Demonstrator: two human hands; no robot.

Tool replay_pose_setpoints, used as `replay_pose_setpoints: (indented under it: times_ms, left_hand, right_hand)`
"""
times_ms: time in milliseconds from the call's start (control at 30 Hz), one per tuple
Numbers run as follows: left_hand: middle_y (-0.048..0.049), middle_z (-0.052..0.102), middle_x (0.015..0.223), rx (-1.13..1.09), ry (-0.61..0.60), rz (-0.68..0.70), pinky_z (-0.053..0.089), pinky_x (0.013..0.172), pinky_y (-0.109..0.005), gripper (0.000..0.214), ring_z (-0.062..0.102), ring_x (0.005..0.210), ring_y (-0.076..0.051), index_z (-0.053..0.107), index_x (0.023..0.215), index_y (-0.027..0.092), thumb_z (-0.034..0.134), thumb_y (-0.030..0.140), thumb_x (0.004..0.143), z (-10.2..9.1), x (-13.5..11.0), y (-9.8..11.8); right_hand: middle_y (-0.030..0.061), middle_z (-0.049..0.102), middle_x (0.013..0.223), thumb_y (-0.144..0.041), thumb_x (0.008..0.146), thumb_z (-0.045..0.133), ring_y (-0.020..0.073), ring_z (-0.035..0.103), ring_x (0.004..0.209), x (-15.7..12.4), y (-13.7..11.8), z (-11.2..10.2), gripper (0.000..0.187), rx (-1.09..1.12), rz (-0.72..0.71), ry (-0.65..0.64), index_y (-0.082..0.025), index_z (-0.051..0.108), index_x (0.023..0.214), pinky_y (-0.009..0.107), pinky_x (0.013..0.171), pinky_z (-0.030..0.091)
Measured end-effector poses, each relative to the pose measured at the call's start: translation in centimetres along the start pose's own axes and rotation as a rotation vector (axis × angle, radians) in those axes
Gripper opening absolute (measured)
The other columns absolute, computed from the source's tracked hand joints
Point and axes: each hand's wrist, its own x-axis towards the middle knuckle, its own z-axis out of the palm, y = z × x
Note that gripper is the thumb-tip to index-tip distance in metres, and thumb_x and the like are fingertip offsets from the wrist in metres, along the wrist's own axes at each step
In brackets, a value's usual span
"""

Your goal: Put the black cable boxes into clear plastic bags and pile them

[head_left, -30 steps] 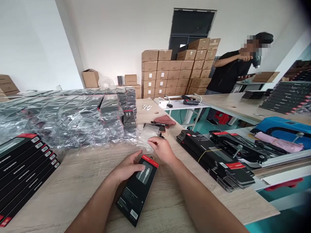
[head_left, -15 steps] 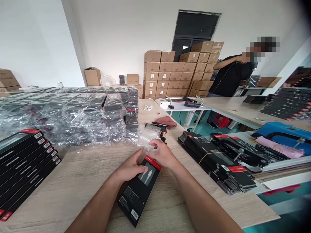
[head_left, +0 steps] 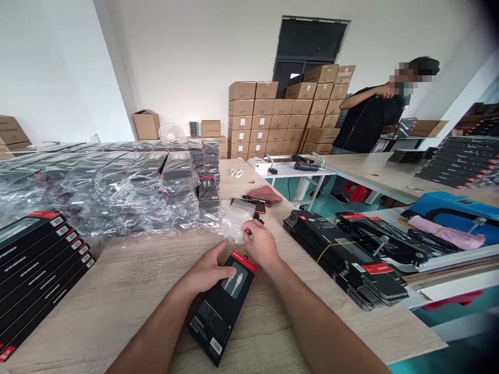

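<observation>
My left hand [head_left: 206, 270] rests on a flat black retail box [head_left: 220, 307] with a red top edge and a clear window, thumb across the window, pinning it to the wooden table [head_left: 117, 301]. My right hand [head_left: 260, 243] sits just beyond the box's top end with its fingers pinched on a clear plastic sleeve [head_left: 236, 221] from a small loose pile. The box points away from me at a slant.
A large pile of bagged black boxes [head_left: 101, 187] covers the left of the table. Unbagged black boxes lie fanned at the near left [head_left: 35, 270] and stacked at the right [head_left: 346, 254]. A person in black [head_left: 366, 122] stands at the back right by stacked cartons [head_left: 284, 117].
My right hand has kept working at the clear sleeve, its fingers pinching closer. The left hand stays on the box. The camera shifted slightly.
</observation>
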Motion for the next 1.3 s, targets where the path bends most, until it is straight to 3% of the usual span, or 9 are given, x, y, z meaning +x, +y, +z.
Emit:
replay_pose_setpoints:
  times_ms: [167,300,400,567,700,800,900,1133,1300]
  left_hand:
    - [-0.0066,0.069,0.095,-0.014,-0.008,0.068,0.049,0.066,-0.028,0.086,0.064,0.069,-0.017,0.034,0.142,0.021,0.075,0.025,0.067,-0.5,-0.3,0.2]
    - [-0.0117,0.055,0.129,-0.062,0.144,0.185,0.049,0.082,-0.033,0.076,0.064,0.093,-0.021,0.051,0.127,0.023,0.083,0.025,0.058,-1.6,-0.3,0.3]
    - [-0.0138,0.046,0.138,-0.094,0.229,0.176,0.046,0.092,-0.038,0.078,0.06,0.108,-0.025,0.051,0.124,0.022,0.085,0.024,0.054,-1.9,-0.1,0.4]
    - [-0.0167,0.045,0.138,-0.109,0.262,0.118,0.048,0.088,-0.042,0.083,0.059,0.109,-0.029,0.043,0.126,0.021,0.085,0.025,0.055,-1.6,0.2,0.4]
    - [-0.0152,0.044,0.141,-0.218,0.186,0.119,0.049,0.088,-0.04,0.088,0.057,0.113,-0.029,0.039,0.131,0.024,0.084,0.024,0.056,-2.0,0.2,0.5]
    - [-0.0152,0.051,0.136,-0.282,0.137,0.102,0.049,0.089,-0.04,0.096,0.06,0.11,-0.028,0.033,0.138,0.023,0.084,0.022,0.056,-2.3,0.3,0.6]
    - [-0.016,0.058,0.127,-0.256,0.17,0.09,0.048,0.088,-0.041,0.097,0.062,0.105,-0.029,0.031,0.14,0.021,0.083,0.024,0.058,-2.2,0.6,0.5]
    - [-0.0157,0.05,0.136,0.029,0.433,0.26,0.042,0.098,-0.038,0.066,0.053,0.12,-0.027,0.052,0.121,0.017,0.08,0.023,0.061,-1.5,1.1,0.0]
    - [-0.011,0.068,0.109,0.056,0.351,0.247,0.052,0.073,-0.032,0.047,0.068,0.083,-0.021,0.06,0.115,0.015,0.071,0.029,0.071,-1.1,1.2,0.1]
  right_hand:
    - [0.0038,0.063,0.087,-0.011,0.081,0.048,0.0177,0.06,0.079,0.2,0.7,-0.1,0.019,0.082,-0.054,0.101,-0.021,0.064,0.084,0.028,0.073,0.046]
    - [0.0038,0.064,0.087,-0.014,0.082,0.051,0.0174,0.06,0.08,0.2,0.6,0.1,0.017,0.121,-0.128,0.023,-0.022,0.067,0.084,0.028,0.073,0.047]
    - [0.0027,0.065,0.082,-0.015,0.083,0.054,0.0162,0.06,0.076,0.1,0.5,0.4,0.016,0.166,-0.163,-0.079,-0.022,0.068,0.081,0.027,0.071,0.047]
    - [0.0028,0.066,0.082,-0.014,0.083,0.055,0.0156,0.061,0.075,0.2,0.4,0.2,0.017,0.237,-0.174,-0.17,-0.022,0.069,0.081,0.027,0.069,0.047]
    - [0.0036,0.066,0.082,-0.012,0.082,0.055,0.0157,0.062,0.075,0.3,0.4,-0.1,0.018,0.315,-0.17,-0.206,-0.021,0.07,0.08,0.027,0.069,0.049]
    - [0.0036,0.067,0.083,-0.009,0.081,0.054,0.0153,0.062,0.074,0.3,0.5,-0.2,0.02,0.342,-0.156,-0.252,-0.021,0.071,0.08,0.027,0.068,0.049]
    - [0.0036,0.067,0.082,-0.01,0.082,0.055,0.0153,0.062,0.073,0.4,0.7,-0.2,0.019,0.327,-0.166,-0.241,-0.021,0.071,0.082,0.026,0.068,0.049]
    - [0.0037,0.064,0.087,-0.013,0.085,0.053,0.0156,0.061,0.079,0.3,0.2,-0.4,0.022,0.23,-0.281,-0.173,-0.023,0.071,0.09,0.028,0.073,0.048]
    - [0.0043,0.062,0.087,-0.013,0.088,0.047,0.0167,0.06,0.082,0.1,-0.3,-0.3,0.029,0.187,-0.35,-0.157,-0.026,0.071,0.097,0.029,0.074,0.048]
